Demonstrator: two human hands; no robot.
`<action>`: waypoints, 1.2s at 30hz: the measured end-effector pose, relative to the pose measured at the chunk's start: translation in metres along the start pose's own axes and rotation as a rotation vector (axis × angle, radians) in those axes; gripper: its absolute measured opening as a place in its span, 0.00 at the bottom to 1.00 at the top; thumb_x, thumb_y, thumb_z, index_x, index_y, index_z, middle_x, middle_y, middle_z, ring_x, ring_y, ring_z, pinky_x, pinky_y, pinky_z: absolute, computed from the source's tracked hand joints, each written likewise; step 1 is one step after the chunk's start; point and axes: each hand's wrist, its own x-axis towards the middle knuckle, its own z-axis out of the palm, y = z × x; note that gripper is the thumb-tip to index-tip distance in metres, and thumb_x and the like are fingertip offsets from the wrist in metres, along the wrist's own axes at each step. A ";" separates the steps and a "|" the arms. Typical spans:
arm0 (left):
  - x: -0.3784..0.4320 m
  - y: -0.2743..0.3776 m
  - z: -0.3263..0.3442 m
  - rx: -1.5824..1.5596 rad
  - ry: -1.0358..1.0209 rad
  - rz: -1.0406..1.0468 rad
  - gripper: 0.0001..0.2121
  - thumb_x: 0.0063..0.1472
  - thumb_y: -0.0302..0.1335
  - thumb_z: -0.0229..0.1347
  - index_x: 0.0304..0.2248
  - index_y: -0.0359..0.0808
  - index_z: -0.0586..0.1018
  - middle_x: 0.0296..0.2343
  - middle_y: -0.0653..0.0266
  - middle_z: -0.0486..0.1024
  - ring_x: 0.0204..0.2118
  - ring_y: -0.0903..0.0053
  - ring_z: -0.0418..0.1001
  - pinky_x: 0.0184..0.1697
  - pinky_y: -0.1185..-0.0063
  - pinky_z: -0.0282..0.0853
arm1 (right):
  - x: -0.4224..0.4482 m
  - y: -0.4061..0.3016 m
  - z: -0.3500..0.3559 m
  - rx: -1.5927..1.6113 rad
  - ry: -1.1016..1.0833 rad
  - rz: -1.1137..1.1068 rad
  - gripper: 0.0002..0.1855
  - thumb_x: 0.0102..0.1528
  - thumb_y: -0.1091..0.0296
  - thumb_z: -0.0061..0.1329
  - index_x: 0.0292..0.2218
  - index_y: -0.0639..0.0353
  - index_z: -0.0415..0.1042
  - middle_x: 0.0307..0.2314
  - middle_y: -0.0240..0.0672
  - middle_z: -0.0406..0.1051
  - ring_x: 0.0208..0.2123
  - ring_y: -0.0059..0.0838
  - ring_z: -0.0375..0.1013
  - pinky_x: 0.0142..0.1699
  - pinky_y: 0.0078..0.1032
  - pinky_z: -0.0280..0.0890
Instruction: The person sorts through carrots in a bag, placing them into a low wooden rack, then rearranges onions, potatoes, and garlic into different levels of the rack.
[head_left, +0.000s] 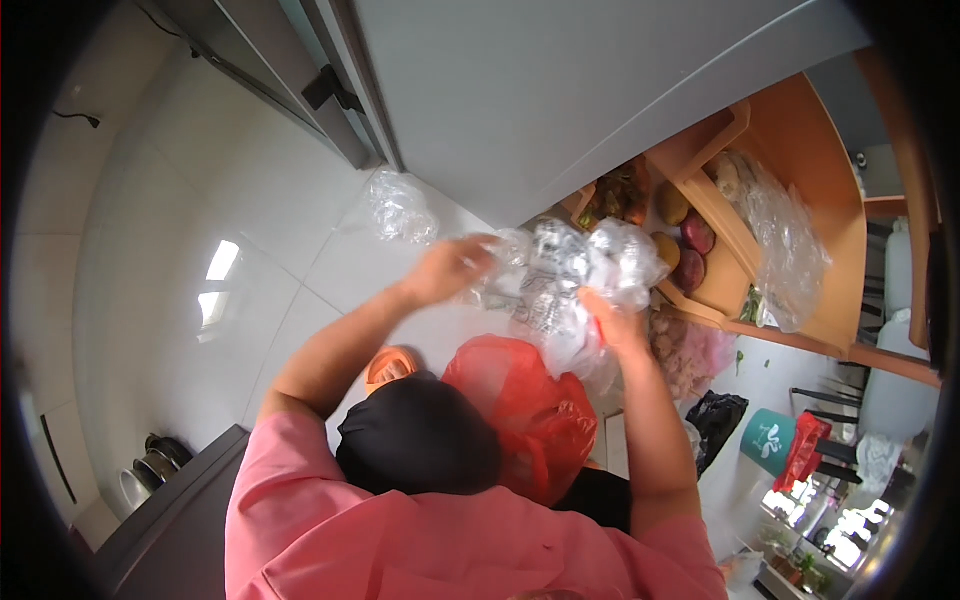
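My right hand (613, 319) grips a bunch of crumpled clear plastic bags (559, 285), some with printing on them. Just left of the bunch, my left hand (454, 268) is blurred, its fingers at the edge of the plastic; whether it holds any of it is unclear. A red plastic bag (525, 412) lies open between my body and the bunch, beside my black-clad knee. Another crumpled clear plastic bag (401, 208) rests on the tiled floor beyond my left hand.
An orange storage rack (817, 277) at the right holds round and reddish produce (697, 232) and a clear bag (787, 247). A large grey panel (570, 90) stands ahead. Farther right are a black bag (716, 424) and a teal bin (769, 442). Pots (154, 469) sit at the left.
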 end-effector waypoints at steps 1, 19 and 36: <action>0.006 -0.033 -0.013 0.137 0.208 -0.107 0.26 0.53 0.34 0.60 0.52 0.44 0.69 0.47 0.54 0.70 0.45 0.63 0.70 0.48 0.71 0.66 | 0.003 0.013 -0.006 0.209 0.115 -0.240 0.15 0.47 0.65 0.58 0.35 0.64 0.72 0.26 0.31 0.70 0.28 0.23 0.70 0.33 0.23 0.66; 0.025 -0.052 0.047 0.662 -0.060 0.000 0.18 0.41 0.27 0.61 0.37 0.41 0.79 0.57 0.58 0.55 0.62 0.54 0.44 0.62 0.52 0.38 | -0.040 0.010 -0.087 0.079 0.011 -0.169 0.29 0.45 0.69 0.60 0.47 0.66 0.66 0.36 0.32 0.70 0.37 0.23 0.69 0.42 0.23 0.66; 0.045 0.067 0.119 -0.666 -0.348 0.351 0.18 0.57 0.23 0.53 0.48 0.31 0.69 0.44 0.59 0.70 0.49 0.74 0.66 0.53 0.77 0.61 | -0.028 0.045 -0.057 0.214 -0.026 -0.201 0.28 0.54 0.65 0.51 0.53 0.63 0.59 0.44 0.36 0.67 0.44 0.27 0.68 0.51 0.25 0.63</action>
